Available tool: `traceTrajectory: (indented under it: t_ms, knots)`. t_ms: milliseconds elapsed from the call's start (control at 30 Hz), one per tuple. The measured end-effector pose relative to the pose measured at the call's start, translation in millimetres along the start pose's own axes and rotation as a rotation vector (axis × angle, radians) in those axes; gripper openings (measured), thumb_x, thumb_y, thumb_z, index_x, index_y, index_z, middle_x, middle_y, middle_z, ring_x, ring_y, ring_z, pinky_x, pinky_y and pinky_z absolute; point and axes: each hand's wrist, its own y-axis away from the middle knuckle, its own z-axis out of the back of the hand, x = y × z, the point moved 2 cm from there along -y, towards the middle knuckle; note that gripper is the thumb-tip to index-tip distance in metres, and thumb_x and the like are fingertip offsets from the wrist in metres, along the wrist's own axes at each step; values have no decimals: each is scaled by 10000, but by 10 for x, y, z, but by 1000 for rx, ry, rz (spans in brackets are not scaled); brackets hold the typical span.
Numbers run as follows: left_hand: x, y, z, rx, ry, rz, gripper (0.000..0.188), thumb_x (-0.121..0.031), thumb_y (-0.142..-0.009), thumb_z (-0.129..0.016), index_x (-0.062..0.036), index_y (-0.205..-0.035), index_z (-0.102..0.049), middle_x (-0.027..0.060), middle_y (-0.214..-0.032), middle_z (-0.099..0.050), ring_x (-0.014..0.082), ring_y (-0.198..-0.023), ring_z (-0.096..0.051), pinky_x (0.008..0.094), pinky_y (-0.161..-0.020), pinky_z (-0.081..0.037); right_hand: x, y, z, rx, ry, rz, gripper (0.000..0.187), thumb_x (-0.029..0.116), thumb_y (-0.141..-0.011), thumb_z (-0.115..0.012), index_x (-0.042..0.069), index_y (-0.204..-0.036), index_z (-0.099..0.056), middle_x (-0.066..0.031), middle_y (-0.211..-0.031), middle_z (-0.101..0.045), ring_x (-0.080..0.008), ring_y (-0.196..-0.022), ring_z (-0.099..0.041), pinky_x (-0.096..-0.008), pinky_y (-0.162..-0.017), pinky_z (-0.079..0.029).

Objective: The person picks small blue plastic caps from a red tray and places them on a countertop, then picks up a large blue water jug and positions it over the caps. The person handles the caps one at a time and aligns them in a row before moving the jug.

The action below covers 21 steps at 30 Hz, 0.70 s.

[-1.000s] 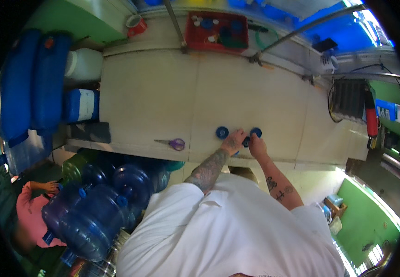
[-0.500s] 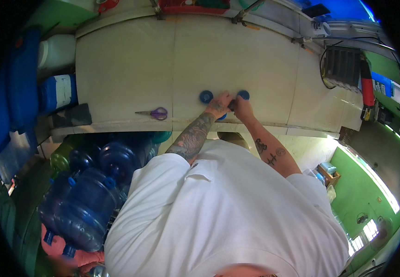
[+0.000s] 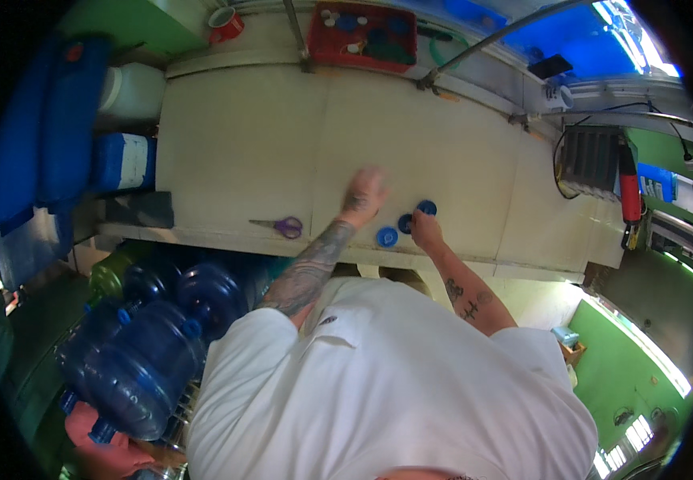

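Note:
Above the pale worktop (image 3: 234, 144), my left hand (image 3: 367, 194) is smeared by motion, and what it may hold is hidden. My right hand (image 3: 426, 232) is closed, its fingertips on the edge of a dark blue bottle cap (image 3: 405, 223). Just beyond those fingers lies another blue cap (image 3: 426, 207). A brighter blue cap (image 3: 387, 237) rests near the front edge, left of my right hand. Purple-handled scissors (image 3: 286, 227) lie to the left, blades pointing left, touched by neither hand.
At the back stands a red tray (image 3: 362, 56) with caps and other small pieces, and a red mug (image 3: 225, 26). Blue containers (image 3: 122, 162) line the left side. Large blue water bottles (image 3: 142, 352) are piled below the worktop. A metal bar (image 3: 482, 48) crosses the back right.
My hands have moved apart: the left went leftward and away from the right. The brighter blue cap, mostly covered before, now shows fully. The view has also tilted, showing more of the back.

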Motion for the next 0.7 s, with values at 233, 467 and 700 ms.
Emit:
traceTrajectory:
  t_ms: [233,467,700]
  knots:
    - [1300,-15,966,-264,-413,598,793,-523,-943,-539,-58,-1527,-272,201,-1603,-204,387,-1494,-131,575,-1182,-143,755,-415,1058,10,-74,245,265,269,-906,-640,56,-1060,-677,-179,-924,-704,-392,-872,-666,-494,-750,-537]
    - [1285,19,751,-405,-650,533,787,-537,-976,-441,-54,-1554,-210,164,-1633,-135,354,-1508,-98,570,-1197,-92,1848,-1943,2153,-559,-174,543,304,277,-928,-611,65,-1144,-641,-180,-1145,-627,-384,-1066,-597,-478,-868,-492]
    - [1205,-21,808,-422,-669,551,755,-502,-968,-462,-54,-1539,-256,152,-1627,-168,335,-1510,-106,538,-1208,-81,1990,-3418,2176,-403,22,297,465,334,-890,-652,85,-1274,-567,-227,-1230,-584,-410,-1122,-594,-497,-939,-495]
